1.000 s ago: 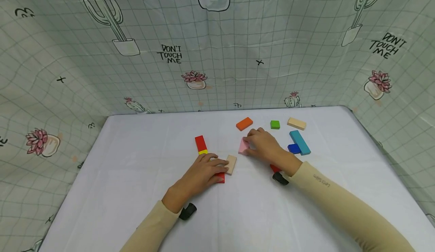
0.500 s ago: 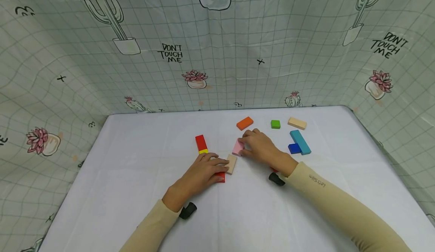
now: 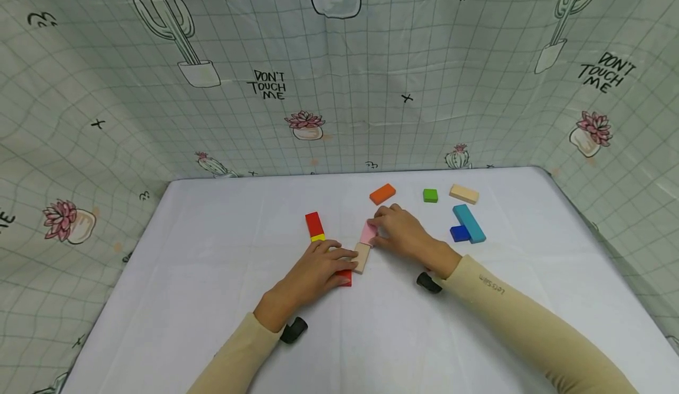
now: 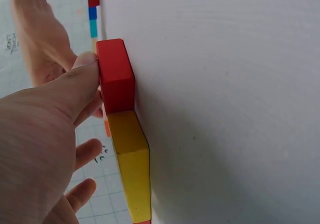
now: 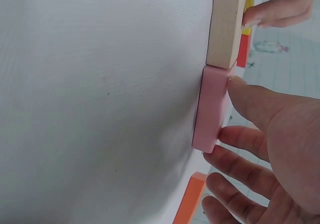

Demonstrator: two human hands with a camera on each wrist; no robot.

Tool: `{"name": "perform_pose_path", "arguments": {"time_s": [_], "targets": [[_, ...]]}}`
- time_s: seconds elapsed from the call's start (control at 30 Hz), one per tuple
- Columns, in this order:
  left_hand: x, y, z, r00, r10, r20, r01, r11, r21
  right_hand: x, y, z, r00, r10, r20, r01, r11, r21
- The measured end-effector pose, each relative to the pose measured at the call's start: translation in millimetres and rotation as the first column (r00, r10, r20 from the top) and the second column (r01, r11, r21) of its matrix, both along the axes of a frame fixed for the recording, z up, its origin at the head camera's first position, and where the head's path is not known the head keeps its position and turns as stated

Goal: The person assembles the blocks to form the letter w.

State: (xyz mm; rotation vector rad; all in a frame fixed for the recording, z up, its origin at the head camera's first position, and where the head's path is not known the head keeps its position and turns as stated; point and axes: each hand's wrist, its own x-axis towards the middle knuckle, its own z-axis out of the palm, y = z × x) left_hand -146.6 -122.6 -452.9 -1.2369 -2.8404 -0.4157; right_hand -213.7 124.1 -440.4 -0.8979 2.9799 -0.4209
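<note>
My right hand (image 3: 402,232) pinches a pink block (image 5: 211,109) between thumb and fingers. One end of the pink block meets the end of a plain wooden block (image 3: 362,258); both lie on the white table. My left hand (image 3: 315,270) rests over the blocks, its thumb touching a red block (image 4: 116,69) and its fingertips on the plain wooden block. A yellow block (image 4: 132,164) adjoins that red one and is mostly under my left hand in the head view. Another red block (image 3: 315,224) continues the row at its far end.
Toward the back lie an orange block (image 3: 382,193), a green block (image 3: 430,196) and a second plain wooden block (image 3: 464,193). On the right, a teal block (image 3: 470,224) touches a blue block (image 3: 459,233). A printed cloth (image 3: 339,128) hangs behind the table.
My right hand has slid the pink block left and slightly nearer, until it met the plain wooden block. My left hand has stayed in place.
</note>
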Motion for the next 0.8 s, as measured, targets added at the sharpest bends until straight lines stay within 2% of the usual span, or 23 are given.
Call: {"name": "perform_pose_path", "arguments": {"time_s": [0.37,0.63,0.8], "targets": [[0.7,0.8,2.0,1.000,0.012,0.026,-0.012,1.000,-0.004,0.6,-3.2,-3.9,0.999,-0.019,-0.027,0.019,1.000,-0.008],[1.2,1.4,3.1,1.000,0.011,0.019,-0.011,1.000,-0.003,3.4,-8.0,-9.0,0.996,-0.059,-0.072,0.059,0.998,-0.009],[1.7,1.3,3.5,1.000,0.005,0.007,-0.005,1.000,-0.007,5.8,-10.5,-8.9,0.994,-0.080,-0.070,0.080,0.997,0.000]]}}
